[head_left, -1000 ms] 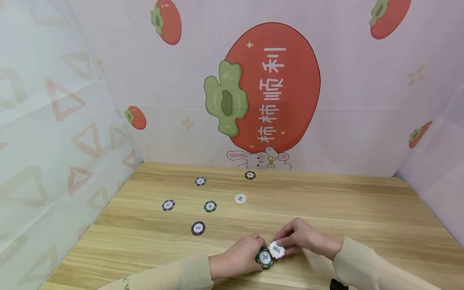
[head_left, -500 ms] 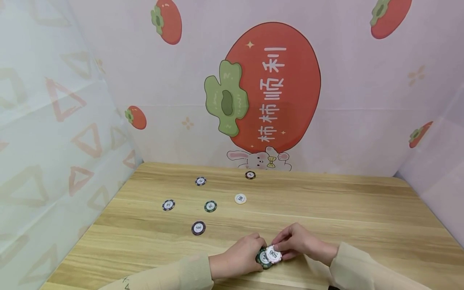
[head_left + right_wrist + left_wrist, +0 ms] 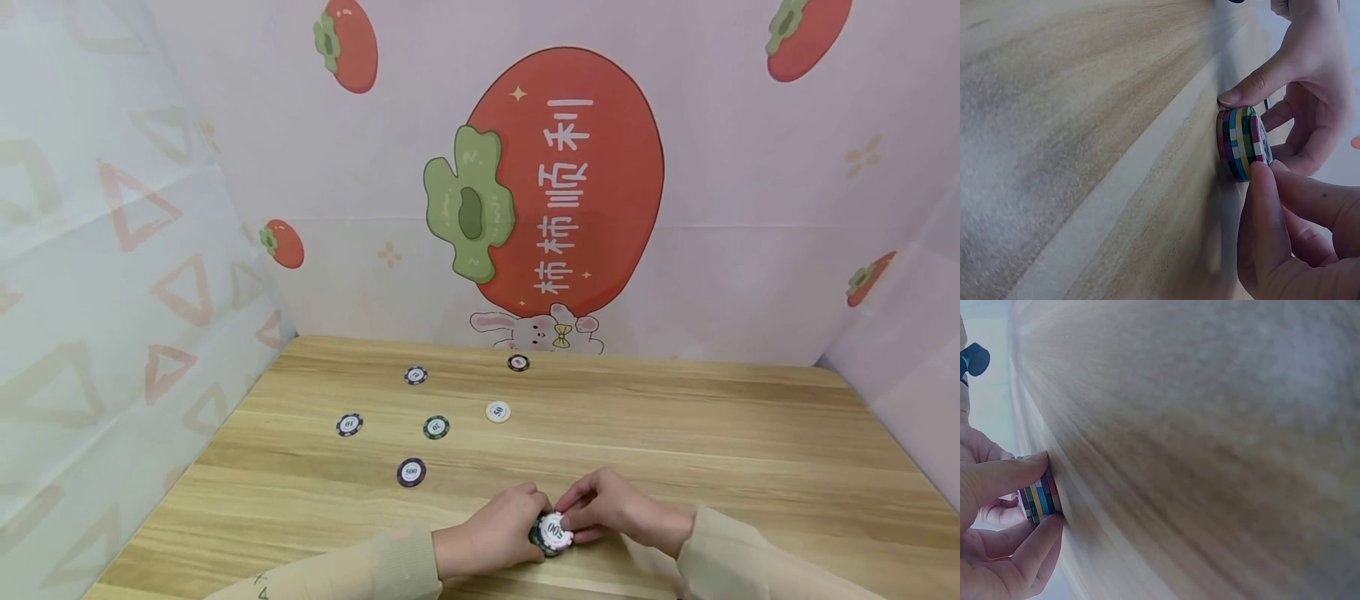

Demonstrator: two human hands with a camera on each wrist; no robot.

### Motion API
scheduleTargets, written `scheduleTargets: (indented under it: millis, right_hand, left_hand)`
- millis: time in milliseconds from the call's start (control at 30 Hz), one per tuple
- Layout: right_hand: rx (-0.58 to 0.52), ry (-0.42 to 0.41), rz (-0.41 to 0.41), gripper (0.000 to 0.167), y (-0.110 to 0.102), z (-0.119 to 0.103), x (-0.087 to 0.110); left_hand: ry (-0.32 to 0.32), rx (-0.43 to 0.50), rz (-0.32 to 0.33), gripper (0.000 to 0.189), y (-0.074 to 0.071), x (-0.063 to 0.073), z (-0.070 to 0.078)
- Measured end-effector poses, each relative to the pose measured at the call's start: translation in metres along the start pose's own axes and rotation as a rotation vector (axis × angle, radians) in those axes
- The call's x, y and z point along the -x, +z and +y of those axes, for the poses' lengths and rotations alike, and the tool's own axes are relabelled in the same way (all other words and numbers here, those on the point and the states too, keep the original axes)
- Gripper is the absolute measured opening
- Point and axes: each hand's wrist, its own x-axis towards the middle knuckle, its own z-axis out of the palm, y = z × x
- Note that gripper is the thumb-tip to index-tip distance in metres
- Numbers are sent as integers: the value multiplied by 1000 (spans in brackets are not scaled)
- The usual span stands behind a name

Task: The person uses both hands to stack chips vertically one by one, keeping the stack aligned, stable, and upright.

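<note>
My left hand (image 3: 501,527) grips a short stack of poker chips (image 3: 1233,145), thumb on one side and fingers on the other, close to the table's near edge. Seen from the side, the stack shows several coloured layers: dark red, blue, yellow and green. On its top lies a white poker chip (image 3: 556,530) marked 500, with pink-purple marks on its edge. The right hand (image 3: 613,508) pinches that white chip between thumb and fingers from the right. Most of the green chip under it is covered. In the left wrist view, the thumb (image 3: 1016,474) lies along the stack's side.
Several single chips lie flat farther left: a dark 500 chip (image 3: 411,472), a green 20 chip (image 3: 436,427), a white 50 chip (image 3: 498,412), a 10 chip (image 3: 349,425), another 10 chip (image 3: 416,375) and a black chip (image 3: 518,362). A printed cloth wall (image 3: 712,275) bounds the wooden table (image 3: 720,425).
The right hand has moved left and slightly down, bringing the white 500 chip from beside the green 20 chip to over it. The left hand stays at the stack.
</note>
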Motion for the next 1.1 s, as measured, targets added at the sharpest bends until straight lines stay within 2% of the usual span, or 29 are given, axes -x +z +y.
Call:
scheduleTargets:
  millis: [767, 933, 1033, 1100]
  right_hand:
    - [-21, 13, 43, 20, 8, 3, -3]
    - [101, -80, 42, 21, 5, 4, -2]
    - [181, -162, 13, 24, 3, 4, -2]
    - [194, -189, -22, 28, 1, 4, -3]
  left_hand:
    - [13, 8, 17, 39, 0, 1, -1]
    - [16, 6, 31, 39, 1, 1, -2]
    - [19, 8, 38, 39, 2, 2, -3]
    - [21, 7, 38, 39, 1, 2, -4]
